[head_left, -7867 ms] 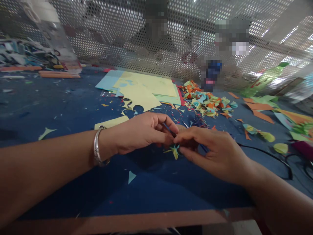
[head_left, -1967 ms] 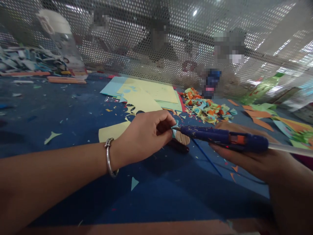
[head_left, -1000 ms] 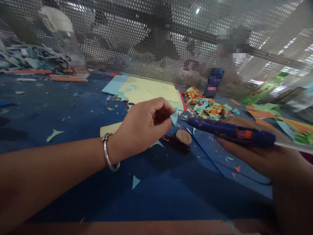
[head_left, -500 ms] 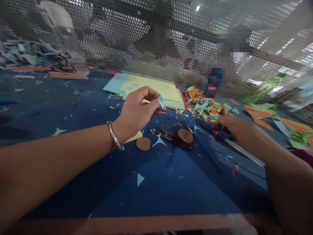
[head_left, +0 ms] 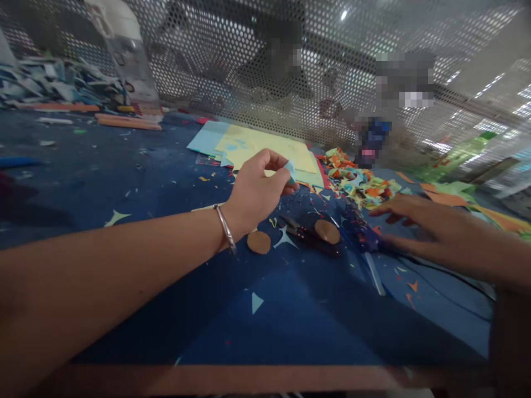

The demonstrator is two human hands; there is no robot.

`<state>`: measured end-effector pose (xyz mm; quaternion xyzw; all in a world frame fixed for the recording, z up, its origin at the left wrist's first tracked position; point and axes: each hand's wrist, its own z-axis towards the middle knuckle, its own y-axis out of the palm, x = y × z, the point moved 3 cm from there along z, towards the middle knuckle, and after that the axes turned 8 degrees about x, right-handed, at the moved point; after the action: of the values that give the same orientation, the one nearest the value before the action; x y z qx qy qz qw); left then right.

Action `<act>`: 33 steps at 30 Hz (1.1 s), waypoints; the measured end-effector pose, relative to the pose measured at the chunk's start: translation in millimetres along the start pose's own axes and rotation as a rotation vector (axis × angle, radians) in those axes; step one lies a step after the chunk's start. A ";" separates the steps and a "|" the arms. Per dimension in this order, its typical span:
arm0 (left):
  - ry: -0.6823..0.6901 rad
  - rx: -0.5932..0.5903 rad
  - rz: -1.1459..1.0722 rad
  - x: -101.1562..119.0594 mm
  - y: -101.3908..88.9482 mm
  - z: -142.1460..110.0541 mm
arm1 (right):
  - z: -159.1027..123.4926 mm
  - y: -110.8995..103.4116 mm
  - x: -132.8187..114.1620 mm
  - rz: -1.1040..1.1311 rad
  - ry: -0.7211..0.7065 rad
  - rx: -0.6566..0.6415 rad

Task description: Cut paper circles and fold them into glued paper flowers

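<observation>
My left hand point(head_left: 259, 190) pinches a small folded piece of light blue paper point(head_left: 291, 171) between thumb and fingers, above the table. At the right, my right hand point(head_left: 431, 224) is open, fingers stretched out and somewhat blurred. Just left of its thumb lies a dark blue glue gun point(head_left: 365, 236), a clear glue stick point(head_left: 375, 275) poking out of its back; a cord runs off to the right. Between the hands are dark-handled snips point(head_left: 309, 236) and a round brown disc point(head_left: 327, 231). A second brown disc point(head_left: 259, 242) sits below my left wrist.
Yellow and blue paper sheets point(head_left: 265, 145) lie behind my left hand. Beside them is a heap of folded colourful paper pieces point(head_left: 365, 182). A clear bottle point(head_left: 139, 72) stands at the back left before a perforated metal screen point(head_left: 199, 61). Paper scraps point(head_left: 256, 303) dot the blue table.
My right hand has let go of the glue gun, which now rests on the table with its stick pointing toward me. My left hand still pinches the blue paper. The view has shifted slightly left.
</observation>
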<state>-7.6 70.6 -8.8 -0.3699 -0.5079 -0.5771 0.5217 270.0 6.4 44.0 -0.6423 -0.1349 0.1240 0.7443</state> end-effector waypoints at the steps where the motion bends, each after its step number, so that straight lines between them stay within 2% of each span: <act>1: 0.012 0.009 0.008 -0.4 -0.4 0.6 | 8.1 -2.5 -14.6 0.010 -0.045 0.031; 6: 0.099 0.051 0.054 0.8 -4.0 4.0 | 55.9 10.1 -93.7 0.093 -0.300 -0.012; 8: 0.131 0.066 0.089 0.6 -5.9 5.4 | 70.7 18.8 -113.2 0.067 -0.321 -0.053; 11: 0.176 0.079 0.141 -2.0 -7.8 7.0 | 83.9 27.3 -129.7 0.072 -0.369 -0.097; 17: 0.228 0.075 0.195 -7.0 -10.0 7.2 | 92.4 30.5 -139.7 0.080 -0.488 -0.098; 29: 0.266 0.037 0.299 -3.7 -11.2 7.9 | 92.3 32.3 -137.1 0.142 -0.429 -0.102; 33: 0.257 0.024 0.353 -0.2 -12.1 8.9 | 86.5 25.9 -130.5 0.169 -0.451 -0.009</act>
<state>-20.3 78.5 -9.5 -0.3702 -0.3714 -0.5130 0.6796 116.8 43.2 24.9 -0.6108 -0.2442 0.3254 0.6793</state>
